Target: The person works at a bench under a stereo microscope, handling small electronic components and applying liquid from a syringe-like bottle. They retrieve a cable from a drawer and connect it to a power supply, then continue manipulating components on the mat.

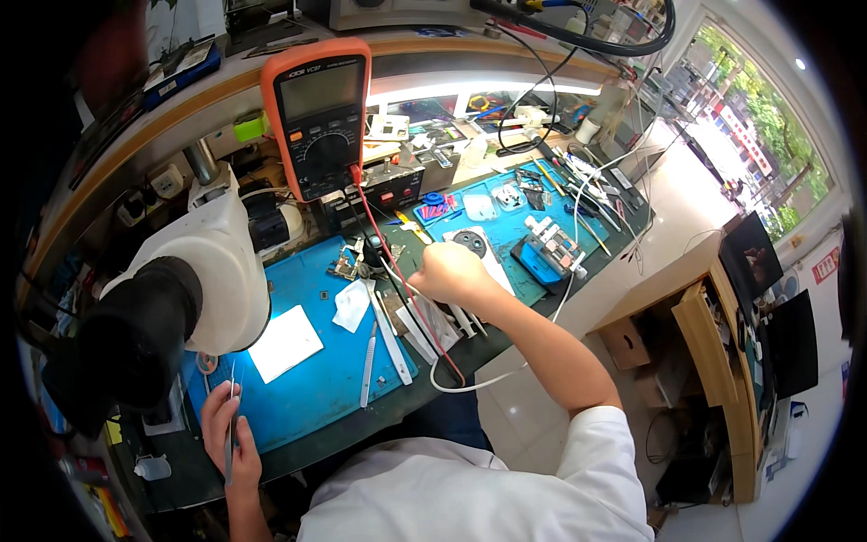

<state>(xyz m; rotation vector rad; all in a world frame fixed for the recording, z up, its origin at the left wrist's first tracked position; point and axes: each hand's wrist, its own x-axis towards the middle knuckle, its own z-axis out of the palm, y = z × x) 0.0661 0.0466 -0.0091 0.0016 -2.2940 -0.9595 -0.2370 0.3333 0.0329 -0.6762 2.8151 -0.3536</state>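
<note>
My left hand is closed around metal tweezers at the front left of the blue work mat. Their tips point away from me, beside a bright white sheet lying under the microscope. My right hand is stretched out over the far middle of the bench, its fingers curled in; whatever they grip is hidden behind the hand. Close by it run the red and black test leads of an orange multimeter. Just beyond the hand lies a round black part on a white sheet.
A white cable loops over the bench's front edge. A scalpel-like tool and a crumpled white wipe lie on the mat. Further right stands a blue and silver clamp fixture. Several hand tools crowd the far right corner.
</note>
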